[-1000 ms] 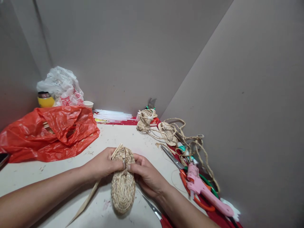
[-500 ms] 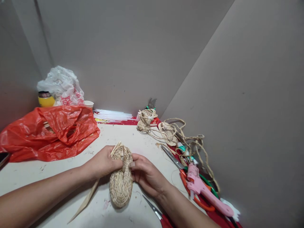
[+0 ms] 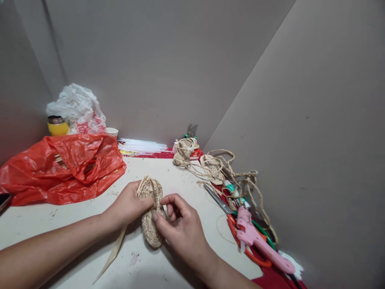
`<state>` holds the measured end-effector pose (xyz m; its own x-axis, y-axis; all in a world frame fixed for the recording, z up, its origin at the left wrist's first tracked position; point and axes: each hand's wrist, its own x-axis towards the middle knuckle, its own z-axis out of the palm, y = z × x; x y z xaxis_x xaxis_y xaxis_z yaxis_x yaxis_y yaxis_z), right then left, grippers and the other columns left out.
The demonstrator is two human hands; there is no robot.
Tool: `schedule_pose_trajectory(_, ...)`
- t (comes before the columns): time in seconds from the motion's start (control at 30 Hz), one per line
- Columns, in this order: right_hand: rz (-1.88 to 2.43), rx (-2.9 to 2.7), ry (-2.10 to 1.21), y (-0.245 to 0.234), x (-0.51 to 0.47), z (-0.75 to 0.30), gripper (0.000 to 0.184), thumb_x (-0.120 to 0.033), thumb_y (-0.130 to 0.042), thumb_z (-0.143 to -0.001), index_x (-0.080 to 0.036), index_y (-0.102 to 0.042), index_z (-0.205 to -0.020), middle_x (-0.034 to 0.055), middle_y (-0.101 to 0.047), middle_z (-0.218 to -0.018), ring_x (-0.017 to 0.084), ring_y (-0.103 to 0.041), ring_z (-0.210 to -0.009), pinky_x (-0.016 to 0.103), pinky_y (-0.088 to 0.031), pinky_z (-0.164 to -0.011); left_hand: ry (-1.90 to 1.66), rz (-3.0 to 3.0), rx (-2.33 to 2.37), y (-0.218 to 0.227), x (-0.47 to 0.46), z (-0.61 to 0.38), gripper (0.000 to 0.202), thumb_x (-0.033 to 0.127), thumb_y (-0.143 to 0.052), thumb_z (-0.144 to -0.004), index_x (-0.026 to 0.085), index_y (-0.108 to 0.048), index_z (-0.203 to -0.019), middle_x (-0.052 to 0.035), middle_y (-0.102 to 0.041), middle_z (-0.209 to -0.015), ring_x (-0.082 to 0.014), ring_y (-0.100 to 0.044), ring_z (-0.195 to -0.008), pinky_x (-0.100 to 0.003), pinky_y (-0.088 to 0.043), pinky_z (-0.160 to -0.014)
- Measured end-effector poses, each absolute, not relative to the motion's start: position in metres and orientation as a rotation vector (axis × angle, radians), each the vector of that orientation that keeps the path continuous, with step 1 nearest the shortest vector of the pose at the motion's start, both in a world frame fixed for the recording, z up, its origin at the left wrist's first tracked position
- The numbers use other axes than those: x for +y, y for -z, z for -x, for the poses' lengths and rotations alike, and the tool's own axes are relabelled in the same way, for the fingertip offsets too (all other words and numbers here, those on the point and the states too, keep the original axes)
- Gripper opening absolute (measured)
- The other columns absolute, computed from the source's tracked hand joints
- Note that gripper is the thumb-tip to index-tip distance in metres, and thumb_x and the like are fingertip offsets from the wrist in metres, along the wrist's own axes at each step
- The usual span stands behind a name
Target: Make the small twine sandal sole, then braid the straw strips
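A sole-shaped piece of coiled, braided straw (image 3: 152, 230) is held up over the white tabletop, narrowed at its middle. My left hand (image 3: 130, 204) is closed around its far left side, thumb pressed on the upper face. Under that hand a long flat straw strip (image 3: 112, 257) hangs out towards me, and a pale strip end sticks up at the sole's far tip. My right hand (image 3: 182, 228) is at the sole's right edge, thumb and forefinger pinched against its narrow middle, other fingers curled. Whether a strand lies between those fingertips is hidden.
On the right lie a pink glue gun (image 3: 258, 245), orange-handled scissors (image 3: 221, 200), straw cord (image 3: 252, 188) and another braided sole (image 3: 212, 168). A red plastic bag (image 3: 90, 172) covers the left; glue sticks (image 3: 144, 146) and a cord bundle (image 3: 185, 152) line the back.
My right hand has moved from beside the sole to over its face, thumb now on top. The sole has tilted and shifted slightly away. Small scissors near the front are now hidden behind my right arm.
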<state>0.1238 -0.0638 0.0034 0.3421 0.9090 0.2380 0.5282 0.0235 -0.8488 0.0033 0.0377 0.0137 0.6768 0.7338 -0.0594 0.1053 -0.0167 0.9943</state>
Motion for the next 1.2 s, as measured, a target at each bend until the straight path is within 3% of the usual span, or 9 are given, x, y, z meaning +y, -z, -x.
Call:
schedule_pose_trajectory(0.27,1.697,-1.371,-0.519,0.005,-0.058,-0.122,0.003,-0.018,-0.055,-0.073,-0.019,-0.054,-0.071,-0.0054,-0.048,-0.058,0.009,-0.043,-0.05,0.019,-0.036,-0.05,-0.656,-1.572,0.729,-0.009,0.03,-0.004,0.009,0.012,-0.048,-0.063,0.015,-0.053,-0.07,0.0035,-0.054,-0.065,-0.0096,-0.048,-0.059,-0.019,-0.039,-0.055)
schedule_pose_trajectory(0.7,1.677,-1.381,-0.508,0.005,-0.061,-0.121,0.006,-0.016,-0.052,-0.075,-0.018,-0.057,-0.07,-0.004,-0.051,-0.057,0.009,-0.044,-0.048,0.019,-0.037,-0.049,-0.647,-1.552,0.742,-0.011,0.028,-0.005,0.009,0.01,-0.047,-0.063,0.015,-0.051,-0.07,0.0049,-0.051,-0.063,-0.0076,-0.044,-0.057,-0.018,-0.038,-0.053)
schedule_pose_trajectory(1.2,1.58,-1.563,-0.537,-0.009,-0.064,-0.132,0.011,-0.01,-0.05,-0.073,-0.017,-0.057,-0.068,-0.0041,-0.047,-0.057,0.009,-0.043,-0.051,0.018,-0.036,-0.049,-0.422,-1.39,0.583,-0.019,0.033,-0.002,0.011,0.017,-0.053,-0.068,0.012,-0.059,-0.076,0.0002,-0.06,-0.068,-0.0112,-0.052,-0.061,-0.021,-0.041,-0.056)
